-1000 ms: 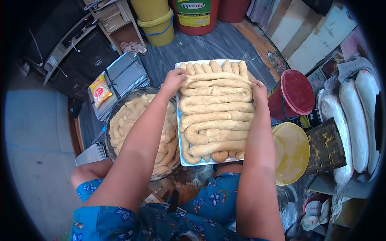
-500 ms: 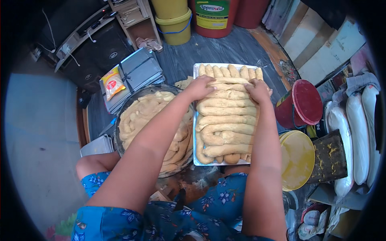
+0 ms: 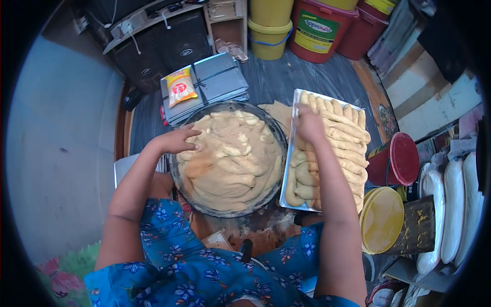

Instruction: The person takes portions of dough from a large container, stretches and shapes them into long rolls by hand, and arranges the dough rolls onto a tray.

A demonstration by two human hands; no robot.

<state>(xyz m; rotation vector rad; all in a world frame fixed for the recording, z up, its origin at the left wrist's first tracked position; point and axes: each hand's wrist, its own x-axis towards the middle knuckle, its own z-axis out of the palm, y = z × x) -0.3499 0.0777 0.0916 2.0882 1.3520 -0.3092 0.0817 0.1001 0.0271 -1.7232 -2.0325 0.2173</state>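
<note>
Parted since earlier: left hand (image 3: 176, 140) went from tray (image 3: 290, 148) to basin (image 3: 227, 212), fingers spread at folded, floury dough (image 3: 240, 166) | right hand (image 3: 308, 124) over tray's left side, blurred, grip untold | smooth, rounded dough ropes (image 3: 349, 145) lay rowed on metallic-looking tray beside basin, seemingly for easy reach

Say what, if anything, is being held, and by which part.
Nothing visible in the left grip, open over the dough mass; the right grip, over the tray, hides whether it holds anything.
</note>
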